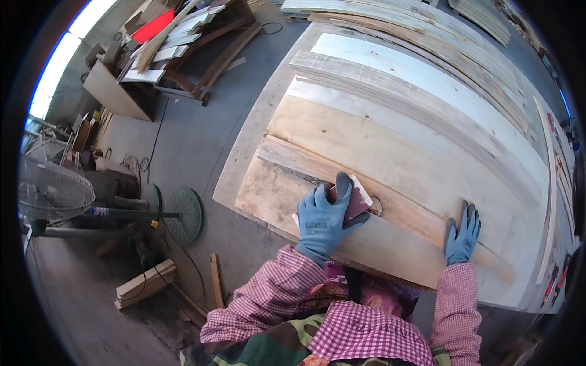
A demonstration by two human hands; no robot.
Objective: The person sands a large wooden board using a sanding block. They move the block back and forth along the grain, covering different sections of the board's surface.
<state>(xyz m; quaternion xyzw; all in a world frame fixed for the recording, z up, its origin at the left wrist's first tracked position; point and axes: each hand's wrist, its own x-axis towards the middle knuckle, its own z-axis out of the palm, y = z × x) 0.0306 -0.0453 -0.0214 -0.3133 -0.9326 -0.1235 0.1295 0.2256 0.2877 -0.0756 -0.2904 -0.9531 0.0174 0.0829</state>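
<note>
My left hand [322, 221], in a blue-grey work glove, is closed on a folded piece of dark reddish-brown sandpaper [358, 206] with a torn white edge. The sandpaper rests on a narrow wooden board [409, 218], next to a dark knot. My right hand [463, 236], gloved alike, lies with its fingers stretched out on the same board, farther right. Beneath the narrow board is a wide pale wood panel [342, 137] on the worktable. The sandpaper's underside is hidden.
Long grey planks [397, 97] lie across the panel's far side, with more stacked boards [421, 30] beyond. Red-handled tools [555, 283] lie at the far right. On the left stand a fan [55, 190], a round green base [184, 215] and a small wood stack [145, 284].
</note>
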